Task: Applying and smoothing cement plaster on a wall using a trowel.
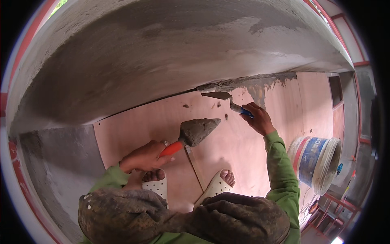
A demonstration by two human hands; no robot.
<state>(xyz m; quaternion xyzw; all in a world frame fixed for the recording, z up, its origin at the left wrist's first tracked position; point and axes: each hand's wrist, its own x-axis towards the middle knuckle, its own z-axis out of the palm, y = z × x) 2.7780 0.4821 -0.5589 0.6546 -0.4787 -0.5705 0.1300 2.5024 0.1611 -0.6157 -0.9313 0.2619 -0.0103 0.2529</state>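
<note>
My left hand (148, 156) is closed round the red handle of a trowel (199, 131), whose broad blade carries grey wet mortar. In my right hand (260, 118) is a smaller trowel (219, 95) with a blue handle. Its narrow blade points left, close to the seam where the grey plastered wall (162, 53) meets the pinkish plywood board (150, 122). A strip of wet mortar (248, 83) lies along that seam, to the right of the small blade's tip, with a smear running down onto the board.
A white bucket (295, 162) with a blue band lies tipped on its side at the right. Small mortar crumbs (185, 106) dot the board. A thin wooden strip (196, 168) lies between my feet in white clogs (159, 187). Red metal framing (337, 203) stands at lower right.
</note>
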